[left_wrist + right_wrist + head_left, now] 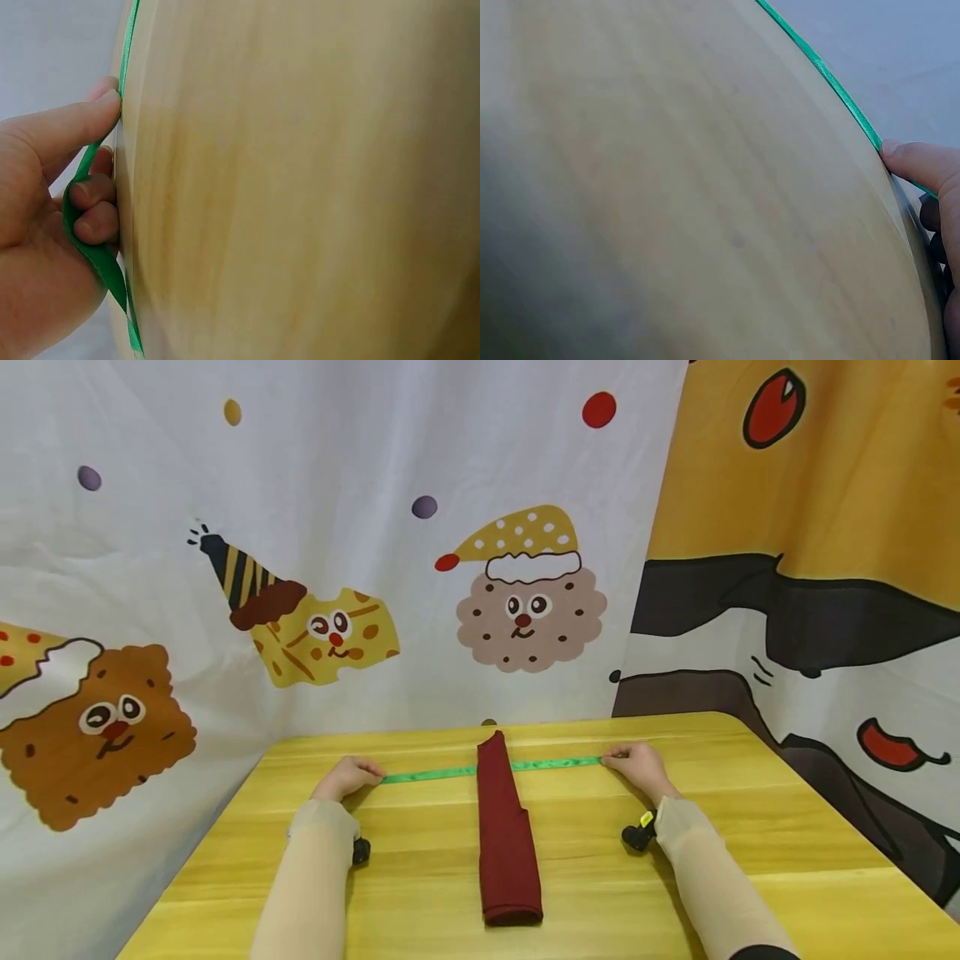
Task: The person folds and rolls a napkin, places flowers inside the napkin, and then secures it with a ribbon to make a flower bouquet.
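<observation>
- Cloth (508, 843) hides the middle of the green ribbon (558, 764), right where the two cross.
- In the right wrist view, the side of the picture cuts off most of the right hand (637, 767). Its lower fingers are dark and hard to see.
- In the left wrist view, the left hand (349, 777) is cut off at the side too. I can't tell just where the ribbon ends.
- The bench (420, 877) has its near edge cut off, and it looks blurry in both wrist views.
- The ribbon is thin, flat and a bit shiny. It bends and twists around the curled fingers of the left hand.
- The cloth is dark red and folded into a long strip. Its far end is thin, and its near end is wider and rounded.
- The cloth is on the middle of the bench, between the two hands. Its long way goes away from the person, with the far tip leaning a little left.
- The ribbon goes side to side across the bench, nearly straight, with its right part a bit farther away.
- The left grip is closed, pinching the ribbon with thumb and finger.
- The right grip is closed too, pinching the ribbon on the other side.
</observation>
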Action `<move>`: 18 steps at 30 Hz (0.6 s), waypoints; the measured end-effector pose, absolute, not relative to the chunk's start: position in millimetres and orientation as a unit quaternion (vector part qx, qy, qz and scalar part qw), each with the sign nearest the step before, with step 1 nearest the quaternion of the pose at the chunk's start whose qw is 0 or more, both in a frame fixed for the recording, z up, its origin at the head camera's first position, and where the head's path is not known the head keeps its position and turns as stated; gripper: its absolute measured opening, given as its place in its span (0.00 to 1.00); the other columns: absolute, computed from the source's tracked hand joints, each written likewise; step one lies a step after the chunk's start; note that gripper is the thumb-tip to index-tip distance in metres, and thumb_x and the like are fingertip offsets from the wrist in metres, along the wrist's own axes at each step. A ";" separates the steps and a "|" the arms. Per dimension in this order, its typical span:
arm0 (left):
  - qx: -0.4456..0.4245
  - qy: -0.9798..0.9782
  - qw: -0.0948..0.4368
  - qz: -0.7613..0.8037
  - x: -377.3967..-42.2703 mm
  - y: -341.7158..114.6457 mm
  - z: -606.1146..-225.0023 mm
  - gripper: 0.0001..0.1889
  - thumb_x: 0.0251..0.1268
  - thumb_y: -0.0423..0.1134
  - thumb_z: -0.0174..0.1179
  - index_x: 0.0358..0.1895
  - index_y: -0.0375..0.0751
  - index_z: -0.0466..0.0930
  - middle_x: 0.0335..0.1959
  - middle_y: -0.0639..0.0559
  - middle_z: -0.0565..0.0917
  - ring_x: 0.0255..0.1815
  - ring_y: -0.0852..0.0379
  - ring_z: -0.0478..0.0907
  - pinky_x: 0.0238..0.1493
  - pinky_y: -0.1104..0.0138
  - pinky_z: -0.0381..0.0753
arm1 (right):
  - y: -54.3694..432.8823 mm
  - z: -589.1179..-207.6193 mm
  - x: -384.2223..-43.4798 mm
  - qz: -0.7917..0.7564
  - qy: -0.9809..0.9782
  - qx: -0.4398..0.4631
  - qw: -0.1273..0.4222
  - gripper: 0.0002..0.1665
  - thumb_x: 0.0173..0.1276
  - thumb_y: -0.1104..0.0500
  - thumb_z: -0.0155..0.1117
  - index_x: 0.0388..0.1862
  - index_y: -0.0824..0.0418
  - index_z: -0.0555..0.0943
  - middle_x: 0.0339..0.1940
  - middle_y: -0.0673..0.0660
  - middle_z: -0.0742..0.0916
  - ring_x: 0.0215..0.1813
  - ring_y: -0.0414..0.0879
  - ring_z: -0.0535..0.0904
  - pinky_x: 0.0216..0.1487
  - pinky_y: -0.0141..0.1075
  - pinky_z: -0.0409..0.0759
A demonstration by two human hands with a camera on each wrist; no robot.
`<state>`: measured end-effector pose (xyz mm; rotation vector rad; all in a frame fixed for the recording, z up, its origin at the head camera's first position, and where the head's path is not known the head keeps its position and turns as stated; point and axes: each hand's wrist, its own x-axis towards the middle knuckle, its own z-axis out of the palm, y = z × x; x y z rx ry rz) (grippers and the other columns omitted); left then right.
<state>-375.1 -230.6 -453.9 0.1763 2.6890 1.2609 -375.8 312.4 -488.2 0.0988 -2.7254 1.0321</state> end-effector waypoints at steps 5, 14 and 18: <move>0.055 0.903 0.088 0.417 -369.2 -232.1 -450.4 0.08 0.63 0.28 0.61 0.43 0.28 0.84 0.43 0.39 0.83 0.47 0.46 0.75 0.54 0.53 0.71 | 309.5 -490.1 -374.4 0.352 -0.929 0.038 0.110 0.11 0.64 0.53 0.69 0.37 0.59 0.88 0.40 0.58 0.88 0.43 0.56 0.81 0.50 0.52 0.74; 0.061 0.906 0.084 0.410 -366.8 -229.0 -450.7 0.08 0.61 0.28 0.62 0.42 0.28 0.84 0.42 0.42 0.83 0.46 0.47 0.75 0.54 0.52 0.70 | 314.6 -492.2 -372.1 0.361 -0.926 0.026 0.104 0.11 0.64 0.52 0.69 0.36 0.59 0.88 0.38 0.56 0.88 0.42 0.53 0.81 0.49 0.50 0.74; 0.067 0.906 0.082 0.410 -367.2 -227.6 -447.1 0.08 0.62 0.28 0.61 0.42 0.28 0.84 0.41 0.41 0.83 0.47 0.46 0.76 0.55 0.51 0.70 | 318.1 -488.4 -372.6 0.362 -0.926 0.033 0.102 0.11 0.63 0.52 0.70 0.36 0.59 0.88 0.38 0.56 0.88 0.41 0.52 0.80 0.48 0.48 0.74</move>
